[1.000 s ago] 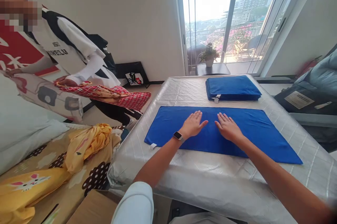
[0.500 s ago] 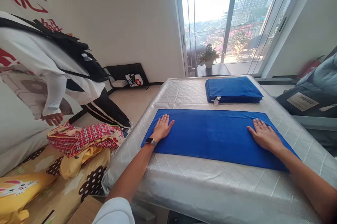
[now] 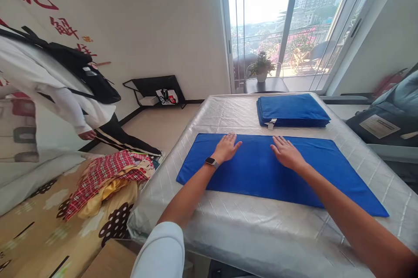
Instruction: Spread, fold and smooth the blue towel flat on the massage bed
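Head view: nearest, the silver cover (image 3: 248, 236) hangs over the near side of the table, and a white sleeve (image 3: 161, 247) reaches in at the left. Beyond that near edge lies the blue cloth (image 3: 257, 173), flat, with its long axis running left to right across the table. Its near long edge slopes a little, so the right end comes closer than the left; whether it is one layer or more, I cannot tell.

The cloth lies directly under both palms and stretches away to either side of them. The left hand (image 3: 225, 149), with a watch (image 3: 211, 162) at its wrist, rests left of the middle; the right hand (image 3: 287, 152) is right of it, with a bare strip of cloth between the two. Both are flat, palms down, fingers straight and pointing far, thumbs turned inward toward each other. Neither grips anything; how hard they press does not show. The fingertips are at or just beside the far long edge, so that edge is the part closest to them. Of the short ends, the left one is nearer to its hand, while the right one lies well apart from the right hand.

Past the far edge, a folded blue stack (image 3: 295, 111) sits apart from the cloth, to the right, so the right hand is the nearer one to it. A white tag (image 3: 271, 123) sticks out at the stack's near left corner. Farthest, a potted plant (image 3: 261, 68) stands before the window.
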Tool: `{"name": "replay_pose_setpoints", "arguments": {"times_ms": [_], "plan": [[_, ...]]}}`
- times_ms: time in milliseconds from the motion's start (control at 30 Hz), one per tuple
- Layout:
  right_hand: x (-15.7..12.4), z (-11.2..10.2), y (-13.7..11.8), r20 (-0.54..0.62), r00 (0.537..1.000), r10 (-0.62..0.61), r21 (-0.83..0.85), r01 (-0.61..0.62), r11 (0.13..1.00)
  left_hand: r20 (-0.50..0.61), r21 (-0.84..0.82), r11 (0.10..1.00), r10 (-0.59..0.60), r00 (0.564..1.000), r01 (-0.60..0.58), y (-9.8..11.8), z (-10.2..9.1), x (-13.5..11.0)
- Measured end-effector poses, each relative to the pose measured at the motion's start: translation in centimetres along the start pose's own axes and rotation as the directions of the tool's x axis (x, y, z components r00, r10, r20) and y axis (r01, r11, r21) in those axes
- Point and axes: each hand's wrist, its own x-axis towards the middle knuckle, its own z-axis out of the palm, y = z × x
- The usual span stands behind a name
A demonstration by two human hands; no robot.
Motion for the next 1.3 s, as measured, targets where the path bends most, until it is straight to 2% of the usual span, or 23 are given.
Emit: {"name": "replay_pose_setpoints", "arguments": {"times_ms": [67, 133, 167, 233, 267, 333, 467, 567, 667, 767, 867, 1100, 1200, 1300], "plan": [[2.1, 0.9, -3.6, 0.045, 0.998, -0.039, 0.027, 0.038, 0.999, -0.031, -0.039, 0.992, 0.12, 0.992, -0.121, 4.5, 1.2, 2.2], [3.2, 1.8, -5.6, 0.068, 0.996, -0.054, 0.011, 0.054, 0.998, -0.024, -0.067, 0.984, 0.165, 0.986, -0.166, 7.7, 2.2, 3.5], [3.4, 2.2, -5.8, 0.075, 0.996, -0.054, -0.001, 0.054, 0.999, -0.006, -0.078, 0.984, 0.161, 0.987, -0.161, 8.5, 2.6, 3.8], [3.3, 2.6, -5.1, 0.084, 0.996, -0.041, -0.011, 0.042, 0.999, 0.042, -0.089, 0.988, 0.133, 0.99, -0.129, 8.6, 3.1, 3.8], [3.1, 2.7, -4.1, 0.088, 0.996, -0.029, -0.009, 0.03, 1.0, 0.061, -0.09, 0.99, 0.117, 0.991, -0.112, 7.9, 3.1, 3.6], [2.2, 2.5, -1.0, 0.093, 0.996, 0.013, -0.007, -0.013, 1.0, 0.082, -0.087, 0.994, 0.08, 0.993, -0.072, 5.2, 2.9, 2.9], [-0.2, 1.3, 8.1, 0.1, 0.977, 0.19, -0.019, -0.189, 0.982, 0.103, -0.056, 0.992, -0.106, 0.989, 0.112, -3.6, 1.9, 0.6], [-2.0, 0.9, 14.7, 0.1, 0.932, 0.349, -0.017, -0.349, 0.937, 0.101, -0.019, 0.952, -0.302, 0.948, 0.306, -9.9, 1.2, -1.4], [-2.7, 1.6, 18.8, 0.049, 0.92, 0.39, 0.039, -0.392, 0.919, 0.083, -0.016, 0.909, -0.413, 0.907, 0.416, -13.0, 0.7, -2.8], [-2.6, 2.7, 20.2, 0.011, 0.922, 0.387, 0.081, -0.387, 0.919, 0.082, -0.02, 0.904, -0.423, 0.902, 0.426, -13.2, 0.5, -3.1], [-2.3, 3.2, 20.1, 0.004, 0.922, 0.388, 0.082, -0.387, 0.919, 0.087, -0.013, 0.906, -0.421, 0.903, 0.423, -12.6, 0.4, -2.8], [-3.0, 1.2, 17.9, 0.025, 0.919, 0.393, 0.073, -0.393, 0.916, 0.116, -0.008, 0.906, -0.42, 0.9, 0.424, -13.3, 0.4, -2.6], [-3.1, 0.9, 17.4, 0.027, 0.915, 0.402, 0.039, -0.402, 0.915, 0.043, 0.0, 0.911, -0.413, 0.91, 0.413, -12.6, 0.0, -2.4], [-2.9, 1.1, 17.6, 0.005, 0.919, 0.395, 0.018, -0.395, 0.919, -0.102, -0.015, 0.94, -0.341, 0.934, 0.342, -9.6, -0.6, -1.4]]}}
